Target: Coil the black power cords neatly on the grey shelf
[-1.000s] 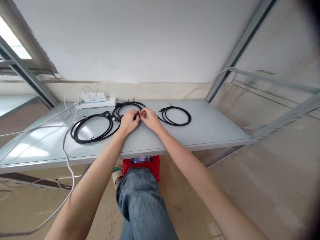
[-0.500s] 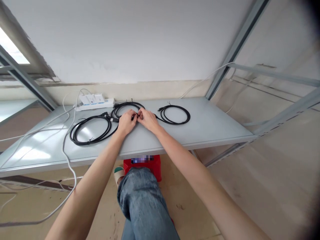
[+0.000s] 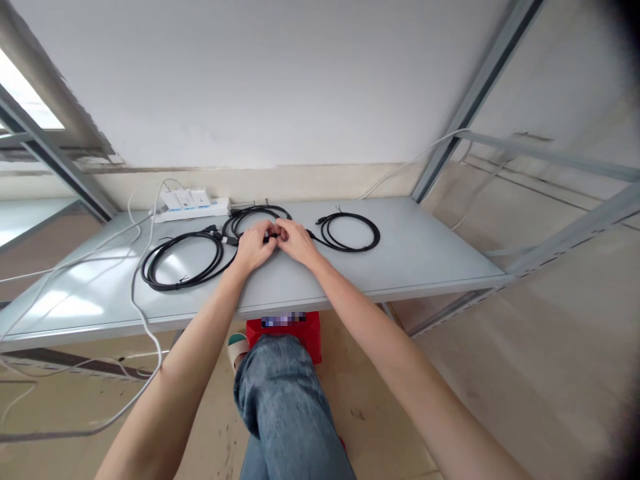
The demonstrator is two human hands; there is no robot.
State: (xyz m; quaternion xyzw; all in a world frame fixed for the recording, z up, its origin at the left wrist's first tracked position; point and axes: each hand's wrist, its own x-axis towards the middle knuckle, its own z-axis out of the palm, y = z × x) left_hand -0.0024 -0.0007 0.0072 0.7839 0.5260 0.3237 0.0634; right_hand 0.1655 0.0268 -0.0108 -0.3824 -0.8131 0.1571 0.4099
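Observation:
My left hand [image 3: 255, 245] and my right hand [image 3: 296, 241] meet fingertip to fingertip over the metal shelf [image 3: 360, 272]. Both have closed fingers, pinching a short black cable [image 3: 271, 237] part between them; fingers cover most of it. Left of my hands lies a coiled black cable [image 3: 184, 287], tied with a twist tie, with plugs near its upper right side. A second coil [image 3: 260, 210] rests just behind my hands. To the right sits a third coil [image 3: 373, 237], and a black plug end [image 3: 311, 234] shows beside my right hand.
A white power strip [image 3: 193, 211] with white adapters [image 3: 186, 198] stands by the wall. White cords [image 3: 134, 293] hang over the shelf's left part and past my left forearm. Metal uprights [image 3: 450, 140] frame the shelf. Below its front edge is a red stool [image 3: 313, 340].
My hands stay together in nearly the same spot, the fingers shifting slightly around the black cable part. The hanging white cord has swung a little to the right; the coils lie still.

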